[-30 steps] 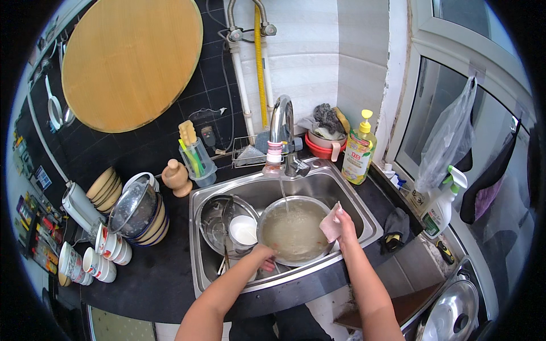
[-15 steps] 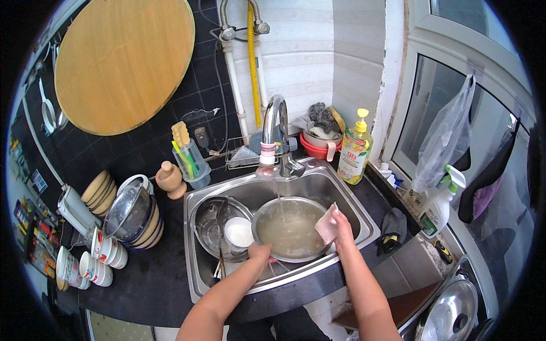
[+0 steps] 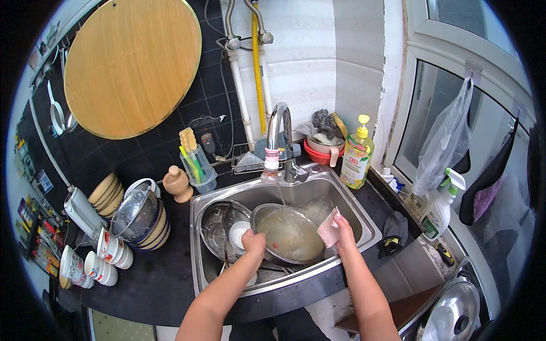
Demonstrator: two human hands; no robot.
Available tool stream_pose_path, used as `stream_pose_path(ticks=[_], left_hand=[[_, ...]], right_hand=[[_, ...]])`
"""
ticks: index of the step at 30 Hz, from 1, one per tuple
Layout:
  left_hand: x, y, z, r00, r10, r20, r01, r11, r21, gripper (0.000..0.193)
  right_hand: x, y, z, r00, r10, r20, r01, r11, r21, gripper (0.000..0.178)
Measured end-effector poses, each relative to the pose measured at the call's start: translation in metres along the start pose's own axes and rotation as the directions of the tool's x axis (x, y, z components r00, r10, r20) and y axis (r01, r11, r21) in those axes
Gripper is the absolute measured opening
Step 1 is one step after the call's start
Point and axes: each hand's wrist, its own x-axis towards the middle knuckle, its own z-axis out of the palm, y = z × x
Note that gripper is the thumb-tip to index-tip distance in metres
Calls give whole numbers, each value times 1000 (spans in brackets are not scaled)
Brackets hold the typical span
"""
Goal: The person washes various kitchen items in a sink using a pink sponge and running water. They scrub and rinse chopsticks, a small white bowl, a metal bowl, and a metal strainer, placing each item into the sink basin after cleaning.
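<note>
A round metal basin of cloudy water sits in the steel sink, tilted with its left side higher. My left hand is closed on the basin's left rim. To the right of the basin, my right hand grips a pale pink cloth near its right edge. From the chrome faucet a thin stream runs down behind the basin's far rim. Left of the basin lie a metal pot and a white bowl, partly hidden by my left hand.
Stacked bowls and several printed cups stand on the dark counter at left. A yellow soap bottle stands behind the sink's right corner. At right are a spray bottle and a grey cloth.
My left hand has moved up and left along the rim, and the basin has tilted toward the right. More of the sink's wet far-right floor shows. The cloth stays in my right hand.
</note>
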Motion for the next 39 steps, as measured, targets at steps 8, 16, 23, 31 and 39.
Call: stream_pose_path(ticks=[8,16,23,31,39], left_hand=[[24,-8,3,963,265,-43,-253,951,180,15],[-15,43,3,922,385,29,-365,843,395,17],[-49,76,7,782,602,159,-609,686,399,13],[-74,118,-2,655,729,199,-703,491,515,8],[-81,126,-24,524,792,315,-754,258,605,9]], right_hand=[[-2,0,2,999,-23,46,25,999,-32,42],[4,6,-3,999,-27,35,30,996,-88,47],[4,7,-4,997,-58,59,63,995,-81,47],[-3,4,1,992,-91,90,96,994,-55,42],[8,12,-6,992,-77,101,87,991,-102,40]])
